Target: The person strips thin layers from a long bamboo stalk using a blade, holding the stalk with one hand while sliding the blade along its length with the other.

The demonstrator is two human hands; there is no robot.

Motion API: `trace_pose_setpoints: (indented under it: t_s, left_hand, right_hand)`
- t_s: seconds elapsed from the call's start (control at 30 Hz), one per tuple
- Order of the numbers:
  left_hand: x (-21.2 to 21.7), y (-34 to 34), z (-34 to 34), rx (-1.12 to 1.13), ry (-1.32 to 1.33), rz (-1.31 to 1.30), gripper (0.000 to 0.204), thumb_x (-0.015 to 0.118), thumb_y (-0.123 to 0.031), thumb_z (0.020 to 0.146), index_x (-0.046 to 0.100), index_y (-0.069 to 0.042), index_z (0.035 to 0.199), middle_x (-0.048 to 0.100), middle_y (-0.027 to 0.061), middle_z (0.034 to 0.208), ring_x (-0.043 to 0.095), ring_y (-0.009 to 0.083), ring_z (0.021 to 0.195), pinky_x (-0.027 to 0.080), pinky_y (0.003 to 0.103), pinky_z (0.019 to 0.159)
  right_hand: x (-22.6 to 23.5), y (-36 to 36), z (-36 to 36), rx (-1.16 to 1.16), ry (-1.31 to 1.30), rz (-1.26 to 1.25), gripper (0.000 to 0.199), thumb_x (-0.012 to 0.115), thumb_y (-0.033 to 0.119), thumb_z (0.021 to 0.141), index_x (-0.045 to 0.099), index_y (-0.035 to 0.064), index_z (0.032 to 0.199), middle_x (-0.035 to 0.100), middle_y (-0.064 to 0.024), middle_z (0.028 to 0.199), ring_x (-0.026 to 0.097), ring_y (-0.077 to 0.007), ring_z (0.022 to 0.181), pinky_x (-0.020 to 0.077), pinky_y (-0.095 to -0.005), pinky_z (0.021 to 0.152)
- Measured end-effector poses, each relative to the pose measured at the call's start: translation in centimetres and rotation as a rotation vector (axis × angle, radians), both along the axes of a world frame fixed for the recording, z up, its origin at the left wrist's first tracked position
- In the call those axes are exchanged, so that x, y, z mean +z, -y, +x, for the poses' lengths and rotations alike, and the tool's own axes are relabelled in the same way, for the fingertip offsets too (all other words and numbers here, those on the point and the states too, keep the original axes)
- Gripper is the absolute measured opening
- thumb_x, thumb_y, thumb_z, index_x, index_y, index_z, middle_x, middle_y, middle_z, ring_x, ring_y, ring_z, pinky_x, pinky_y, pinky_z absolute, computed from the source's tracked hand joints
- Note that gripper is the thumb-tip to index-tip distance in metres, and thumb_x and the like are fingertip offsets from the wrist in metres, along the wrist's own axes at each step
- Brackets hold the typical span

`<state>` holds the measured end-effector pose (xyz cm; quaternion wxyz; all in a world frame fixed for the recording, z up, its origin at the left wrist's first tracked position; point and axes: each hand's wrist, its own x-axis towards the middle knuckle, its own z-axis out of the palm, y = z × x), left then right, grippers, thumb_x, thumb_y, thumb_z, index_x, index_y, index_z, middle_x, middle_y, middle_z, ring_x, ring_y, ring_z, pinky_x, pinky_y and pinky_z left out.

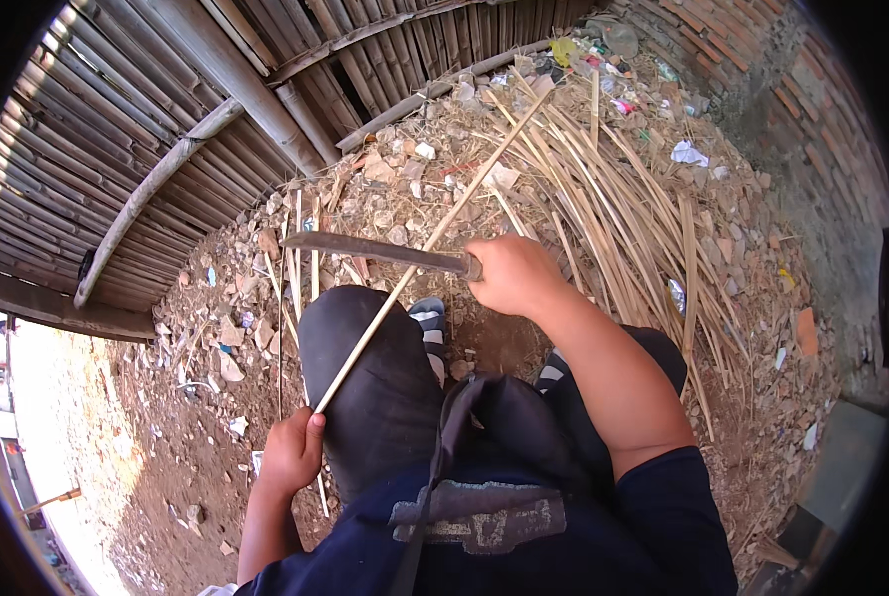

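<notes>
My left hand (pixel 293 449) is closed around the near end of a long, pale bamboo strip (pixel 368 333), beside my left knee. The strip slants up and away to the right over my thigh, its far end above the rubble. In my right hand (pixel 509 275) is the handle of a machete (pixel 375 247), its dark blade pointing left. The blade crosses the strip a little beyond my knee; whether the two touch I cannot tell. Both hands are closed, and my right fingers are partly hidden behind the back of the hand.
A large heap of split bamboo strips (pixel 618 214) lies on the ground ahead to the right. Several more strips (pixel 298 248) are left of my knee. Broken bricks and litter cover the dirt. A bamboo wall (pixel 97 159) stands at the left, a brick wall (pixel 812 139) at the right.
</notes>
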<state>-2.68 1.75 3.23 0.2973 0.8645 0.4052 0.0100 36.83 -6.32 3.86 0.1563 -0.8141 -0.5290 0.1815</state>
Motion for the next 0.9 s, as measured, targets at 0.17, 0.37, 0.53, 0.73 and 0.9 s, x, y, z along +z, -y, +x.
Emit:
trace_pose_setpoints:
  t_s: [0.17, 0.37, 0.53, 0.73, 0.9]
  left_hand:
    - [-0.1, -0.1, 1.6, 0.025, 0.012, -0.025, 0.043, 0.05, -0.033, 0.108, 0.054, 0.001, 0.082, 0.059, 0.0284, 0.071, 0.06, 0.0518, 0.068, 0.045, 0.054, 0.06]
    - [-0.1, 0.2, 0.6, -0.008, -0.005, 0.045, 0.04, 0.05, -0.032, 0.108, 0.053, 0.0, 0.083, 0.059, 0.0281, 0.069, 0.06, 0.0526, 0.068, 0.045, 0.056, 0.06]
    - [-1.0, 0.5, 1.3, -0.016, 0.006, 0.084, 0.038, 0.052, -0.031, 0.107, 0.052, -0.001, 0.083, 0.059, 0.0271, 0.067, 0.059, 0.0523, 0.066, 0.044, 0.057, 0.058]
    - [-0.3, -0.2, 0.9, -0.032, 0.027, 0.065, 0.039, 0.051, -0.03, 0.108, 0.053, 0.0, 0.084, 0.06, 0.0278, 0.07, 0.06, 0.051, 0.068, 0.045, 0.054, 0.06]
    - [-1.1, 0.8, 1.2, -0.02, 0.035, 0.059, 0.035, 0.053, -0.027, 0.107, 0.052, -0.001, 0.083, 0.059, 0.0273, 0.068, 0.06, 0.0509, 0.066, 0.045, 0.055, 0.059]
  right_hand:
    - [-3.7, -0.4, 5.1, -0.189, -0.266, -0.025, 0.025, 0.073, 0.024, 0.084, 0.075, 0.0061, 0.101, 0.075, -0.0208, 0.096, 0.071, -0.0403, 0.088, 0.0563, -0.0464, 0.079]
    - [-0.8, -0.3, 0.7, -0.115, -0.102, 0.107, 0.025, 0.074, 0.024, 0.082, 0.075, 0.007, 0.1, 0.074, -0.0207, 0.092, 0.071, -0.0413, 0.089, 0.0571, -0.0492, 0.081]
    - [-3.4, -0.1, 4.0, -0.128, -0.187, 0.002, 0.018, 0.07, 0.023, 0.083, 0.073, 0.0086, 0.094, 0.072, -0.0183, 0.084, 0.07, -0.0396, 0.084, 0.0551, -0.0489, 0.076]
    - [-0.2, -0.1, 1.0, -0.064, -0.071, 0.053, 0.019, 0.071, 0.022, 0.083, 0.073, 0.0086, 0.096, 0.072, -0.0179, 0.087, 0.071, -0.038, 0.084, 0.0556, -0.0489, 0.076]
    - [-2.4, -0.4, 2.7, -0.144, -0.124, 0.063, 0.024, 0.07, 0.024, 0.083, 0.075, 0.0087, 0.101, 0.074, -0.0182, 0.089, 0.073, -0.0364, 0.089, 0.058, -0.0485, 0.079]
